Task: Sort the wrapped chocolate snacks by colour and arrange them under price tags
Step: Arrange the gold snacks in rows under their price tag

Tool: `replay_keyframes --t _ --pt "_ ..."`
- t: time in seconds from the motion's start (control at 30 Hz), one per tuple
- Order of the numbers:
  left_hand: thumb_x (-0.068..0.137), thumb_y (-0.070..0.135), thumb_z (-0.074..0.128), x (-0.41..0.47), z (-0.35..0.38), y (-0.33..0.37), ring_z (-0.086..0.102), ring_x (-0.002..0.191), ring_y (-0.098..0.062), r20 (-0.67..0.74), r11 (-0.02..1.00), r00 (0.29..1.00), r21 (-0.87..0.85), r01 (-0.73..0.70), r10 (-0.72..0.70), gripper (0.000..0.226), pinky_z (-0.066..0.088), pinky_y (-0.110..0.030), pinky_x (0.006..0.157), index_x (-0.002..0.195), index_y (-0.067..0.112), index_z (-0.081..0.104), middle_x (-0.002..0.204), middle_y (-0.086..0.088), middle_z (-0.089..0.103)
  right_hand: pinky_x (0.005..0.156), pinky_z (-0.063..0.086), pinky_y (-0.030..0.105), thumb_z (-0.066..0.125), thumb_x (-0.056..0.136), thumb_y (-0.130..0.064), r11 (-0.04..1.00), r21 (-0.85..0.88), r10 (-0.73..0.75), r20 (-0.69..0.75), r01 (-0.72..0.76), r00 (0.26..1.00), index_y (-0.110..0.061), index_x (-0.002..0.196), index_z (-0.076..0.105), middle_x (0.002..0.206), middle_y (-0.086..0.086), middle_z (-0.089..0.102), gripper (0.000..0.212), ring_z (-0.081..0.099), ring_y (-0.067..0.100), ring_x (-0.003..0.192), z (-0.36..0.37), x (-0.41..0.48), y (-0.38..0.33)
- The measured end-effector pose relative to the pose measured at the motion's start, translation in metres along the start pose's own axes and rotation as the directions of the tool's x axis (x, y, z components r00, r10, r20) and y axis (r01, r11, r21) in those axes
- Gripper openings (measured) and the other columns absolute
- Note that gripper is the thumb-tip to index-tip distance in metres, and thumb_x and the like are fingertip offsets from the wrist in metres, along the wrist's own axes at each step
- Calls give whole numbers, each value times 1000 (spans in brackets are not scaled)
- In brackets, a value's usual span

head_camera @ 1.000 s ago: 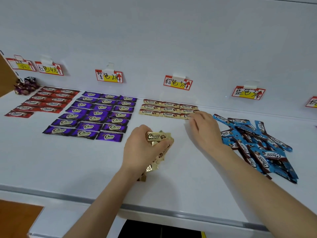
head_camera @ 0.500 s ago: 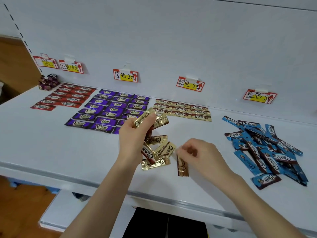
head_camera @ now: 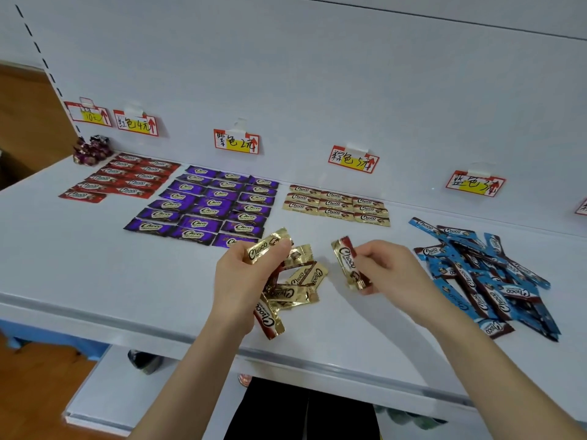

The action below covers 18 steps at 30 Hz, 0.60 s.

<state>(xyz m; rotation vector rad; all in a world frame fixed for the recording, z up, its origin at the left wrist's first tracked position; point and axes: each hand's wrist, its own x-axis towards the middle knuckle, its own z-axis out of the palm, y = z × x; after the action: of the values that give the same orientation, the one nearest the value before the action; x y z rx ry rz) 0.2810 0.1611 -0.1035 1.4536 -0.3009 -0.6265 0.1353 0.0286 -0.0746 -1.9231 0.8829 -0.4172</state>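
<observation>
My left hand (head_camera: 244, 277) holds a fanned bunch of gold-wrapped Choco snacks (head_camera: 293, 281) above the white shelf (head_camera: 95, 265). My right hand (head_camera: 386, 268) pinches a single gold snack (head_camera: 347, 263) just right of the bunch. Gold snacks (head_camera: 336, 204) lie in neat rows under the brown price tag (head_camera: 353, 159). Purple snacks (head_camera: 206, 204) lie in rows under the purple tag (head_camera: 236, 142). Red snacks (head_camera: 124, 177) sit under the red tag (head_camera: 136, 123). Blue snacks (head_camera: 486, 274) lie in a loose heap below the blue tag (head_camera: 475, 183).
A cluster of dark foil sweets (head_camera: 92, 149) sits at the far left under another tag (head_camera: 88, 113). The shelf's front edge (head_camera: 317, 363) runs below my hands. A further tag (head_camera: 582, 207) is cut off at the right edge.
My right hand has lifted one gold snack from the shelf and raised it beside the bunch. My left hand still holds the fanned bunch. The camera has shifted closer.
</observation>
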Motion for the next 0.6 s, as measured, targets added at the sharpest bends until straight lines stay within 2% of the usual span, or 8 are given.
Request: replay_keyframes --t 0.03,0.1,0.23,0.33,0.43,0.5,0.6 --pt "68 35 78 -1 0 0 54 45 -3 5 1000 1000 0 4 -4 31 48 -28 50 74 13 57 52 8 58 55 53 24 51 92 -8 988 151 19 29 -23 999 -11 90 65 79 9 69 14 68 19 69 -1 0 -2" --pt "69 33 78 -1 0 0 56 44 -3 17 1000 1000 2 7 -7 30 48 -25 47 77 12 58 51 8 60 53 51 21 50 93 -7 952 302 18 79 -41 997 -14 88 64 75 6 71 16 69 20 68 0 1 -4" --pt "72 30 77 -2 1 0 58 43 -2 33 1000 999 -7 3 -3 30 43 -17 40 80 9 58 50 10 61 57 51 19 52 90 -1 945 326 -16 118 -24 993 -16 95 63 74 3 72 20 69 17 70 3 12 -4" --pt "71 30 77 0 -1 -1 59 44 -3 26 1000 1000 3 0 0 31 45 -19 40 81 7 59 51 9 62 59 50 16 54 89 -1 969 239 -93 105 65 990 -25 99 63 75 2 70 28 66 10 70 5 24 -4" --pt "71 30 77 3 -5 -3 58 44 -3 7 1000 1000 22 -17 17 32 45 -20 41 81 5 60 51 8 61 59 49 14 57 88 -3 987 81 -143 15 142 990 -19 106 64 80 -2 65 24 61 2 67 11 49 -2" --pt "71 29 77 5 -9 -4 56 44 -3 -4 999 999 33 -32 32 31 43 -19 41 80 5 60 51 8 60 67 47 14 60 87 -5 981 -77 -179 -22 177 984 -13 110 64 91 -3 63 24 58 5 76 17 70 0" --pt "71 30 77 7 -14 -4 53 44 -3 -26 997 998 54 -51 53 28 42 -17 41 78 8 61 51 8 60 85 41 23 59 88 -8 940 -273 -197 60 206 979 -7 113 63 106 2 61 25 55 14 97 31 96 3"
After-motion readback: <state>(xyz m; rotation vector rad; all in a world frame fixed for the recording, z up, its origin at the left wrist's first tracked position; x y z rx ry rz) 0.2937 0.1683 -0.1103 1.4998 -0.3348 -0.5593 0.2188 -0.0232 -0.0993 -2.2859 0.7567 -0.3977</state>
